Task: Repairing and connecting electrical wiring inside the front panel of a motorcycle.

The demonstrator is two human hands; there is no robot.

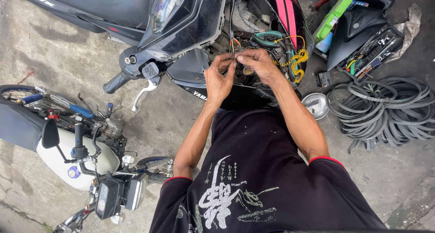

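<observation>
A black scooter [181, 29] with its front cover off stands before me, its wiring exposed. My left hand [219, 76] and my right hand [258, 63] meet at a thin bundle of wires [234, 45] that hangs down from above. The fingertips of both hands pinch the wires close together. Green-handled pliers [267, 36] rest among the wires just above my right hand. A coiled yellow wire [298, 61] lies to the right of it.
A white motorcycle [77, 156] stands at lower left. An open toolbox [367, 47], a heap of rubber drive belts [385, 108] and a small metal bowl [316, 105] lie on the concrete at right. The scooter's handlebar grip [115, 82] juts left.
</observation>
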